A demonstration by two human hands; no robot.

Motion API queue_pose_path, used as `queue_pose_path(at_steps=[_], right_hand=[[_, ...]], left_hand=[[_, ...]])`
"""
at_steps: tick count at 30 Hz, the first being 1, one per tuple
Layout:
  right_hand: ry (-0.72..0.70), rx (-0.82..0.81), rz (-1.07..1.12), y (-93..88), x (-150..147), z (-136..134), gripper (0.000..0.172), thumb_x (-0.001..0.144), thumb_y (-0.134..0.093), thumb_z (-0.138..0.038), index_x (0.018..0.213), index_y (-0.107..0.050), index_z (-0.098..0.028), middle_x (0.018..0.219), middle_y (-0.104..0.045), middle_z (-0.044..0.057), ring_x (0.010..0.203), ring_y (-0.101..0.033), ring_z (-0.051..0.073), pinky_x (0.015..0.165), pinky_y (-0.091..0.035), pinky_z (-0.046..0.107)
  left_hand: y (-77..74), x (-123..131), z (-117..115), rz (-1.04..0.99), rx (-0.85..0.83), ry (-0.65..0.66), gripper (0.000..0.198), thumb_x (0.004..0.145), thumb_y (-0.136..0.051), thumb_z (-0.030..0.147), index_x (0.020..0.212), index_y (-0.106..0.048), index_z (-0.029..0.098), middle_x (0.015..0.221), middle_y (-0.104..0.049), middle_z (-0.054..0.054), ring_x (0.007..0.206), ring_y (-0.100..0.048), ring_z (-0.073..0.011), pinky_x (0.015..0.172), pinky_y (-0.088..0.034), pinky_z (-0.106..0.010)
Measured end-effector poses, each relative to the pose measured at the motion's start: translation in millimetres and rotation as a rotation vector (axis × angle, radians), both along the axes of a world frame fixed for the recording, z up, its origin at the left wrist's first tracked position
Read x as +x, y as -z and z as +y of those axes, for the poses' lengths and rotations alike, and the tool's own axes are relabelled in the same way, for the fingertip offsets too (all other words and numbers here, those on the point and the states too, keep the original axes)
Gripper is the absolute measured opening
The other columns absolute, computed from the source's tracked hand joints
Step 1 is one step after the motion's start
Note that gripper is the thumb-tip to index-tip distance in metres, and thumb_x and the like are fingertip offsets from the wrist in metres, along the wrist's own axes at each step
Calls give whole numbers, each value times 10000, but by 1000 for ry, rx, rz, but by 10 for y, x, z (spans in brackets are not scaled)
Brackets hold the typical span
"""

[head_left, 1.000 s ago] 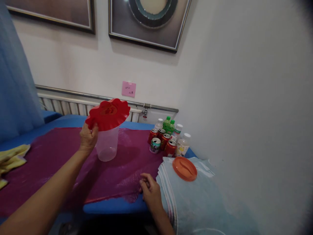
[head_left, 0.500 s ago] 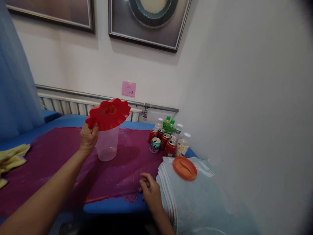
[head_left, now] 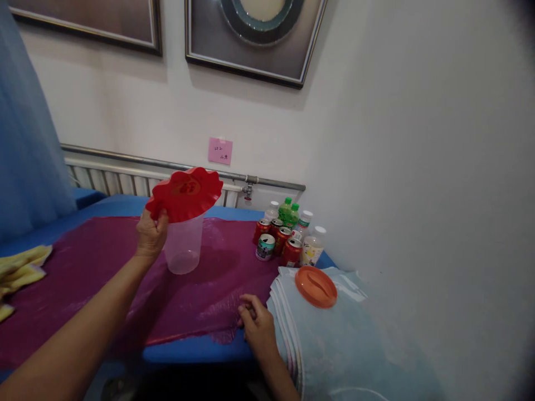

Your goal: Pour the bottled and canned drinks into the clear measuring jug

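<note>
My left hand [head_left: 152, 234] is closed on the near left edge of a red wavy-edged plastic plate [head_left: 186, 195], thumb on top. The plate is tilted and has a printed pattern in its middle. Directly under it, a clear plastic container [head_left: 183, 248] stands upright on a purple plastic sheet [head_left: 225, 278]; the plate hides its mouth, so I cannot tell whether they touch. My right hand [head_left: 258, 323] rests at the sheet's front edge beside a folded light blue cloth [head_left: 326, 345]. Its fingers are loosely bent and apart, with nothing visible in them.
Several drink cans [head_left: 283, 240] and bottles [head_left: 314, 245] stand grouped at the right by the wall. An orange lid [head_left: 316, 287] lies on the folded cloth. At the left is a yellow cloth [head_left: 25, 264]. Behind the blue table run a radiator and pipe [head_left: 167, 163].
</note>
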State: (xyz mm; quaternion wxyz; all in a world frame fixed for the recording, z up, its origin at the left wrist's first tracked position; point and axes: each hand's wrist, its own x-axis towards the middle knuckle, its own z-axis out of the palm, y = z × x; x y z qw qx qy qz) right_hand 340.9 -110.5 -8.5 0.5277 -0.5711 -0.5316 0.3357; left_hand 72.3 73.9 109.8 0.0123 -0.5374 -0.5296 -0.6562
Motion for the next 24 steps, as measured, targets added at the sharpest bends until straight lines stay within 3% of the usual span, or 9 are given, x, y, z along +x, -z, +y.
queue_pose_path(at_steps=[24], right_hand=[[5,9,-8,-10,8,-6,281,821,-566,-357,1011,-674,-180,598,-618,-15,476,-551,123,368,-372,175]], left_hand=[[24,-20,17,0,27,8,416,922,-530,420,1194,-579,110,1155,-645,-139,1086,-616,-238,997,-494,-472]])
